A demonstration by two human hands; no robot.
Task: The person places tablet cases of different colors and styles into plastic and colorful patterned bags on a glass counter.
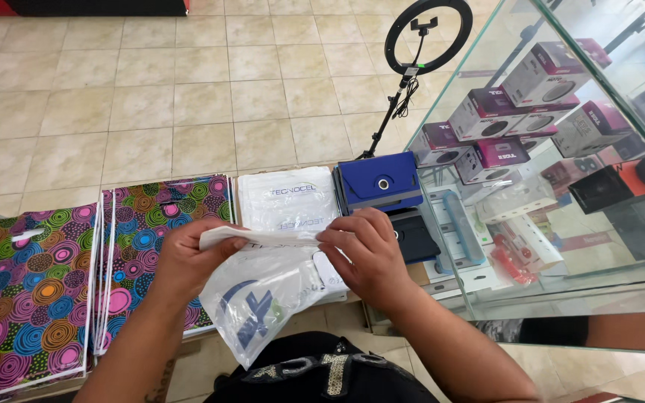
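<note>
Both my hands hold a translucent white plastic bag [263, 295] with a blue print by its top edge. My left hand [188, 257] pinches the left end of the rim, my right hand [363, 250] grips the right end. The bag hangs down toward my lap. Behind it lies a stack of the same white bags [285, 198] on a low shelf.
Colourful circle-patterned bags [31, 291] lie in stacks to the left. A blue tablet case [380, 183] and a black one [416, 235] sit right of the white stack. A glass display case [561, 149] with boxed goods fills the right. A ring light on a stand [427, 33] stands on the tiled floor.
</note>
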